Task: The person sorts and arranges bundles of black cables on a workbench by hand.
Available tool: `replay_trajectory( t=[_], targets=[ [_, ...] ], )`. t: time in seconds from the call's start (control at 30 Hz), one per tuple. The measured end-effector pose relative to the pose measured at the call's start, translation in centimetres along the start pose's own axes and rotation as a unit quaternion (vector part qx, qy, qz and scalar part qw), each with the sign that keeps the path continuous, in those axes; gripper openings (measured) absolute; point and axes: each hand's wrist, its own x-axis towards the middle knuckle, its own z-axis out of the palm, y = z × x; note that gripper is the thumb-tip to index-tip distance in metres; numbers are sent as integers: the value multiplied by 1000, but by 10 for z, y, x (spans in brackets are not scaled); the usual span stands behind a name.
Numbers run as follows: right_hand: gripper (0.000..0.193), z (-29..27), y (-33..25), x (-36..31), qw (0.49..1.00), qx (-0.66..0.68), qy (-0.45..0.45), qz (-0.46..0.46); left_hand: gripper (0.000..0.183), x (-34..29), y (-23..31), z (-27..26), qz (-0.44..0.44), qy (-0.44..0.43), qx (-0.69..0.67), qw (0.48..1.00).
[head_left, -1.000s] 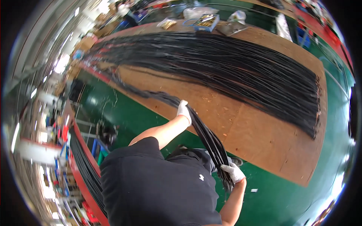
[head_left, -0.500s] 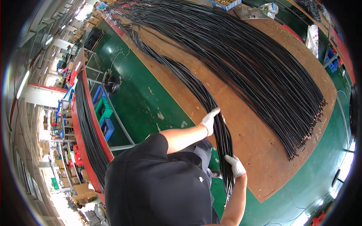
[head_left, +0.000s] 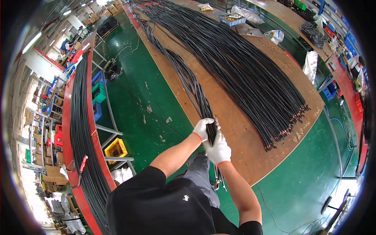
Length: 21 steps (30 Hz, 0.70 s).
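Note:
A long bundle of black cables point(head_left: 184, 72) runs from the far end of the wooden table point(head_left: 238, 156) to its near left edge, in front of me. My left hand point(head_left: 203, 129), in a white glove, is wrapped round the bundle from the left. Just below it, my white-gloved right hand point(head_left: 218, 150) is closed round the same bundle. The two hands are almost touching. Under the right hand, several loose cable ends point(head_left: 220, 179) hang past the table edge, beside my leg. Most of the gripped part is hidden by the gloves.
A wide spread of black cables point(head_left: 250, 78) with copper-coloured ends covers the table's right side. On the left, a red-edged bench point(head_left: 92, 135) carries more cables and a red-handled tool point(head_left: 83, 162). A yellow crate point(head_left: 116, 150) stands beside it. A blue tray point(head_left: 232, 19) sits far back.
My right hand has moved up the bundle to close beside my left hand. The bundle's near end has shifted left and is gathered tighter. The view has shifted too.

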Motion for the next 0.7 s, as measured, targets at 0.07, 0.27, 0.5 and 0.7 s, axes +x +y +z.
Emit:
replay_trajectory(
  t=[0.07,0.27,0.5,0.7],
  targets=[
    [99,2,0,-15,992,-108,27,-58,13,9,-11,7,28,78,33,996],
    [103,45,69,16,994,-109,19,7,6,40,-50,1,114,238,71,962],
    [65,8,125,58,957,222,-179,59,26,31,-89,20,129,189,94,969],
    [37,-77,60,79,728,530,-415,131,23,15,-26,91,240,58,33,968]
  ],
)
